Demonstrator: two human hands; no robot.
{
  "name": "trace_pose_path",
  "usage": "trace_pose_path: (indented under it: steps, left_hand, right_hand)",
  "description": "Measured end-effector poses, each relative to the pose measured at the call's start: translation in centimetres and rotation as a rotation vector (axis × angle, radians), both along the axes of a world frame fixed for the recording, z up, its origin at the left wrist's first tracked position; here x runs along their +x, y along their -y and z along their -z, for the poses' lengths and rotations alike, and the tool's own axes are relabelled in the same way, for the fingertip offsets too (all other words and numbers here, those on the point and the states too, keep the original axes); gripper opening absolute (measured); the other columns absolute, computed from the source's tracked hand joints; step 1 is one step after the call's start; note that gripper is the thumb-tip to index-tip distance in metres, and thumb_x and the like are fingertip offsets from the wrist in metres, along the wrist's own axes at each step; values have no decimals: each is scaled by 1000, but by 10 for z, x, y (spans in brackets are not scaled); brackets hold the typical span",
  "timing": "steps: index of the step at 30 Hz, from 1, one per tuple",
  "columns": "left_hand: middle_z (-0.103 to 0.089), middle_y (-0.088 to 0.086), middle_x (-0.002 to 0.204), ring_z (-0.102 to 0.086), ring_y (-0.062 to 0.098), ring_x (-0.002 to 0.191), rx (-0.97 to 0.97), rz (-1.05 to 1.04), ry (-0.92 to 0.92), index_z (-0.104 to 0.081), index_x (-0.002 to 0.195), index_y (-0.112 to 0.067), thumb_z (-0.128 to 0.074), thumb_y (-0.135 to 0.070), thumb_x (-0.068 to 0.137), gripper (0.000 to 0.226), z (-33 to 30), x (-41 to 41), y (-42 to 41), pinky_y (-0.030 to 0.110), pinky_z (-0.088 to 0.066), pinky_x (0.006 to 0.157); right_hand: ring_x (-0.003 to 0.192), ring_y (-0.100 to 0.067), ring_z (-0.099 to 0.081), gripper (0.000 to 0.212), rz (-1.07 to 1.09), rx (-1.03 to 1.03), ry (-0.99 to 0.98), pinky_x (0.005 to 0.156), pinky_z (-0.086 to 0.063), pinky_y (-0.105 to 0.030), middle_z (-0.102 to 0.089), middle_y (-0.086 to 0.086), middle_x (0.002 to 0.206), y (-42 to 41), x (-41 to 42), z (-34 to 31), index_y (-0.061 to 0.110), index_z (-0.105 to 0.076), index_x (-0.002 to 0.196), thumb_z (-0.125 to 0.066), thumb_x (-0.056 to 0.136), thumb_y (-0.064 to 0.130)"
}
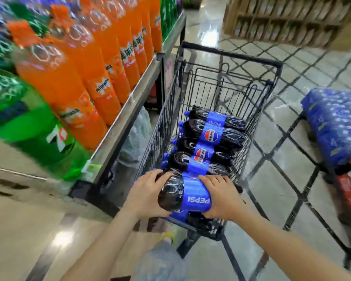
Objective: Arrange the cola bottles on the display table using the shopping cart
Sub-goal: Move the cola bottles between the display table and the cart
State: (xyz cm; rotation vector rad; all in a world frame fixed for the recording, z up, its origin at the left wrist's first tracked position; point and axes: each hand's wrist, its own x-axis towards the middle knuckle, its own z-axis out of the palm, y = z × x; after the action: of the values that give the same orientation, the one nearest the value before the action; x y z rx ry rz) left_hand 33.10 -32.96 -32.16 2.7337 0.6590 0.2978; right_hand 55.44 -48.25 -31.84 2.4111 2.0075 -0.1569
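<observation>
Both hands — left hand [148,194], right hand [221,196] — clasp one cola bottle [182,192] at the cart [227,57] near rim; open floor [292,138] lies right — shelf edge [130,110] left.

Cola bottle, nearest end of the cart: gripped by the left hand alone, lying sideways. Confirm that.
Not quite: the head view shows both hands on it. The left hand holds the cola bottle at its dark shoulder, the right hand at the label. It does lie sideways over the cart.

A black wire shopping cart [193,94] carries dark blue-labelled cola bottles [209,136] lying side by side, beside the desk [130,110] bearing upright orange soda bottles [101,63].
</observation>
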Motion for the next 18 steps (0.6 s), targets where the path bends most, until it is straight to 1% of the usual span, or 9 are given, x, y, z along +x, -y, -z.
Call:
trace_pose_path:
  steps: [2,5,9,14,16,18]
  left_hand:
    - [-57,9,124,-59,28,111,15,-3,-30,-53,136,-18,-72,-68,45,105,-5,-19,18,36,-51,92]
    - [-58,7,124,-60,26,109,9,-6,-78,-54,135,-18,-68,-73,46,106,-8,-44,41,35,-52,90]
    - [-58,7,123,-61,26,108,-22,-24,-106,-53,135,-18,-69,-70,45,105,-4,-78,64,34,-54,88]
    - [-58,8,123,-61,26,106,-52,-85,-127,-53,135,-18,-70,-66,47,103,1,-126,82,33,-53,86]
    - [-58,7,122,-60,26,104,-67,-108,-131,-51,136,-19,-70,-66,47,102,2,-149,85,33,-52,85]
    - [-57,4,124,-60,24,104,-73,-138,-149,-48,137,-23,-69,-66,46,103,5,-176,86,33,-51,86]
  right_hand:
    - [86,-25,-63,106,-5,-10,-24,73,-52,-39,-64,-2,103,19,-19,-1,16,-55,122,-62,30,68]
    - [86,-23,-63,105,-4,-39,-67,74,-53,-39,-64,1,103,41,-44,1,17,-56,123,-54,35,74]
    - [90,-21,-62,107,-38,-71,-117,76,-52,-39,-63,3,109,59,-74,13,19,-50,128,-61,36,73]
    - [85,-21,-64,110,-71,-111,-184,73,-54,-38,-63,4,99,62,-116,22,20,-50,123,-70,27,69]
    - [83,-19,-64,111,-88,-116,-198,71,-55,-37,-64,5,99,58,-137,24,22,-48,123,-69,25,70]
    - [85,-18,-64,110,-116,-120,-199,73,-54,-36,-64,7,102,53,-160,27,23,-48,125,-66,27,70]
